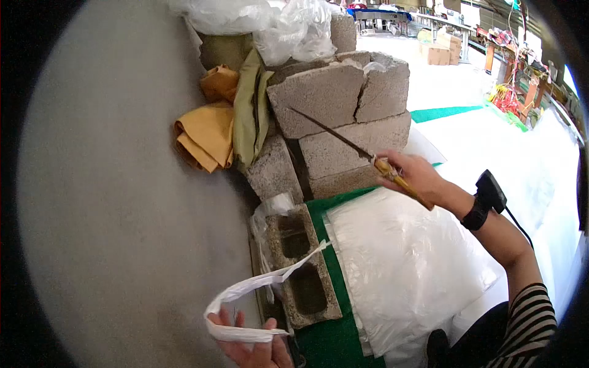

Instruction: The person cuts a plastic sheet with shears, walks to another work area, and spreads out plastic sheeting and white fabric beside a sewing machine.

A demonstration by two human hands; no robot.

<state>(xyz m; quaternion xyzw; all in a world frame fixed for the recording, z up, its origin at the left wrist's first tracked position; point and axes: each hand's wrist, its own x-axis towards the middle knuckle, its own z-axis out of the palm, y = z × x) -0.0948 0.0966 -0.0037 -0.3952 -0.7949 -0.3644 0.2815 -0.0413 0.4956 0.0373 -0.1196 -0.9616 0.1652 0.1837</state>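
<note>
At the far left lay a bare grey floor (123, 202). Low in the frame the left hand (251, 346) was curled shut around a twisted white plastic strip (270, 282), which looped over the fingers and ran up and to the right, pulled fairly taut, to the edge of the stack of clear plastic sheets (399, 264). The strip looked light, limp and slick — it would likely slide through a loose fist, so wrapping it round the fingers near its end seemed the sound way to hold it; thin as it was, it could stretch or tear under a sharp tug.

Just beside the hand stood a hollow concrete block (304, 264) with two open cells, heavy and rough by the look of it, resting against the green mat (334, 334) under the sheets. Above it were folded yellow cloths (205, 132) and an olive one (248, 107), tucked against larger stacked blocks (343, 116), one of them cracked.

Further right, the right hand (417, 175) was closed on the yellow handle of a long, thin knife (334, 135), blade pointing up-left across the blocks — stiff, narrow, sharp, best held by the handle alone. A black band (485, 199) sat on that wrist, a striped sleeve (527, 325) below it.
</note>
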